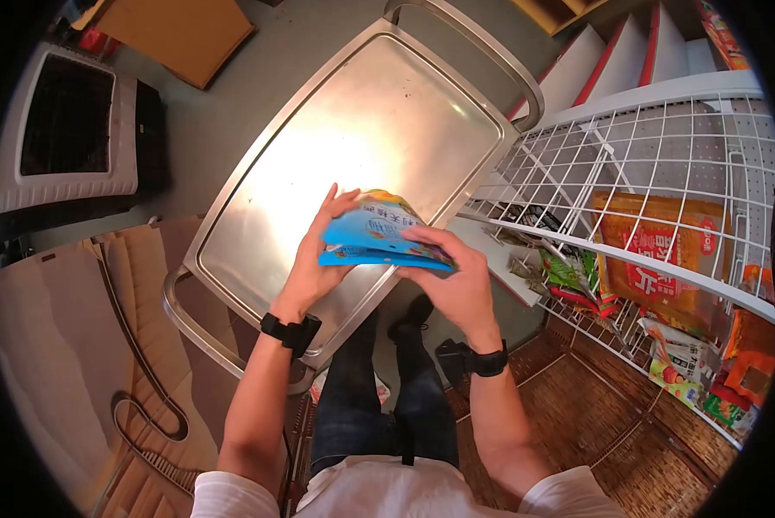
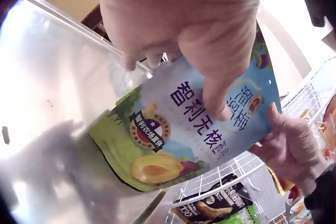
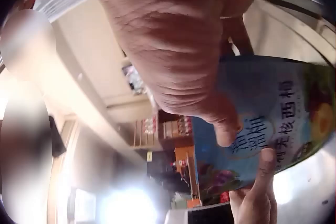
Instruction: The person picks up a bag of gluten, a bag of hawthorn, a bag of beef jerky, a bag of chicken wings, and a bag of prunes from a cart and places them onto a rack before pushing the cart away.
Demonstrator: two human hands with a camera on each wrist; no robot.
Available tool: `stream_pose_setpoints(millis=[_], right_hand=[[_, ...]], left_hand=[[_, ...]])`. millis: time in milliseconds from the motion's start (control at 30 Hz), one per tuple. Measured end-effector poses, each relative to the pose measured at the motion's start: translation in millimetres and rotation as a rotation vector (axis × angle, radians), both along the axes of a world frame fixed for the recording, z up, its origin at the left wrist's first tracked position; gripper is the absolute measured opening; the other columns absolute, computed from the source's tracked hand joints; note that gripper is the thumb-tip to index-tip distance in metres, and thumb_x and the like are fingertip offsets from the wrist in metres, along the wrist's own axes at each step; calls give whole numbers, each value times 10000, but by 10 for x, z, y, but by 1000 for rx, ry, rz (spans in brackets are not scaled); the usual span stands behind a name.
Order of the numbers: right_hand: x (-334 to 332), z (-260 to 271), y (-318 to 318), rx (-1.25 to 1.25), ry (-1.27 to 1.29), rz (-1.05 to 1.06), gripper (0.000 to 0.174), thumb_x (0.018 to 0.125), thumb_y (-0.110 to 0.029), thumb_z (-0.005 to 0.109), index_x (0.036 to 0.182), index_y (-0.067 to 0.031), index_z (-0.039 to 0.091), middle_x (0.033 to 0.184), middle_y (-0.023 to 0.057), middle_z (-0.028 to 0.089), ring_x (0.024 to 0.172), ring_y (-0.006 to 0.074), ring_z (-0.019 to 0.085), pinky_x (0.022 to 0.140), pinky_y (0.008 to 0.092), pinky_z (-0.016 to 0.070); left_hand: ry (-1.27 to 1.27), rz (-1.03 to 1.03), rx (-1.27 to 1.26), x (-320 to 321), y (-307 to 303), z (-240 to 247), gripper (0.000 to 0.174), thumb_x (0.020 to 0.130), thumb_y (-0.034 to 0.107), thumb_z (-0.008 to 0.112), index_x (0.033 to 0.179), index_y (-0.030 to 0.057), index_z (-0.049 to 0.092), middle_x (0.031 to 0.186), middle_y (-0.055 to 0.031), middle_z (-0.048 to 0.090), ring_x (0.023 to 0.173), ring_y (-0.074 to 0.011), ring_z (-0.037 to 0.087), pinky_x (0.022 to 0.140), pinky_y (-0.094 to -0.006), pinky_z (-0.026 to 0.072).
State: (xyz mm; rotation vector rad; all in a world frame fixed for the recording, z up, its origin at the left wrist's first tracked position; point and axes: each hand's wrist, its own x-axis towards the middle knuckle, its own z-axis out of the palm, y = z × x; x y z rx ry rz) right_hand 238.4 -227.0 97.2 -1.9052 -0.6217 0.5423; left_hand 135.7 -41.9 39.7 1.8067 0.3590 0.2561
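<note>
A blue snack bag of pitted prunes [image 1: 366,231] is held up in front of the body, over the near edge of the metal cart. My left hand [image 1: 308,263] grips one end, its thumb across the printed front and its other fingers behind. The other end is pinched by my right hand [image 1: 458,281], thumb on the blue face. Seen from the left wrist, the bag [image 2: 173,129] shows large dark lettering, a halved yellow fruit and a green lower end. In the right wrist view, the left thumb lies on the bag's front near the lettering.
The steel cart top [image 1: 318,138] spreads beyond the hands, with a raised rim and tube handles. To the right, a white wire rack [image 1: 646,173] carries several snack packs, including a large orange bag [image 1: 664,233]. A cushioned seat [image 1: 59,345] and an air cooler [image 1: 76,129] are at left.
</note>
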Motion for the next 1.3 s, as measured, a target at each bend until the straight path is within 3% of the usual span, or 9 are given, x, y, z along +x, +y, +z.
stream_pose_setpoints(millis=[33, 100, 200, 267, 367, 467, 533, 767, 1300], right_hand=[[6, -86, -54, 127, 250, -81, 462, 670, 49, 775, 1108, -48, 664, 1149, 109, 691, 1052, 235, 668, 892, 339, 530], [25, -331, -114, 98, 211, -94, 529, 661, 95, 778, 1154, -49, 652, 1186, 90, 681, 1103, 172, 637, 955, 318, 497], [21, -582, -93, 296, -34, -12, 453, 704, 74, 764, 1130, -59, 687, 1086, 91, 714, 1027, 163, 664, 881, 283, 517], [-26, -599, -81, 273, 223, -102, 297, 752, 35, 755, 1038, -41, 729, 949, 66, 739, 878, 138, 687, 774, 259, 526], [11, -346, -86, 242, 458, -243, 144, 794, -19, 753, 939, -17, 747, 854, 39, 738, 752, 95, 666, 688, 237, 513], [32, -13, -134, 292, 632, -284, 163, 805, -59, 770, 946, 13, 734, 865, 50, 731, 741, 75, 650, 678, 233, 512], [9, 63, -208, 314, 763, -334, 185, 807, -66, 769, 960, 27, 723, 867, 61, 726, 750, 90, 657, 682, 239, 515], [-51, 187, -502, 188, 585, -449, 188, 850, -133, 750, 960, 16, 726, 849, 37, 718, 737, 75, 630, 673, 240, 501], [-371, 159, -1381, 172, 716, -573, 251, 901, -210, 704, 959, 34, 716, 850, 33, 710, 737, 67, 619, 668, 235, 494]], left_hand=[[5, -92, -12, 1, 24, -19, 628, 750, 22, 777, 1291, 83, 464, 1389, -112, 529, 1436, -349, 295, 1177, -436, 258], [20, -114, -58, -40, 4, -198, 543, 771, 11, 751, 1241, 79, 487, 1344, -120, 561, 1422, -344, 326, 1172, -423, 255], [9, -72, -225, -34, -101, -271, 396, 802, 9, 724, 1148, 63, 539, 1253, -127, 611, 1315, -306, 457, 1112, -385, 322], [-9, -10, -342, -57, -135, -194, 335, 812, 18, 725, 1105, 52, 568, 1206, -126, 629, 1222, -273, 557, 1057, -361, 391], [333, 62, -399, -66, -196, 278, 271, 854, 68, 727, 1099, 1, 632, 1009, -48, 674, 864, -99, 631, 756, -267, 524], [298, 65, -731, -72, -339, 419, 317, 871, 113, 725, 1154, 3, 631, 1000, -49, 687, 890, -109, 644, 750, -262, 528], [289, 250, -1166, -33, -490, 592, 286, 893, 142, 708, 1139, 12, 642, 1007, -56, 699, 881, -110, 661, 733, -255, 535], [358, 121, -1021, -27, -730, 540, 177, 878, 84, 716, 1041, 18, 695, 964, -56, 719, 821, -105, 675, 711, -261, 549], [455, -7, -989, -87, -1428, 467, 149, 825, 72, 771, 965, 31, 744, 906, -58, 738, 778, -104, 685, 695, -253, 554]])
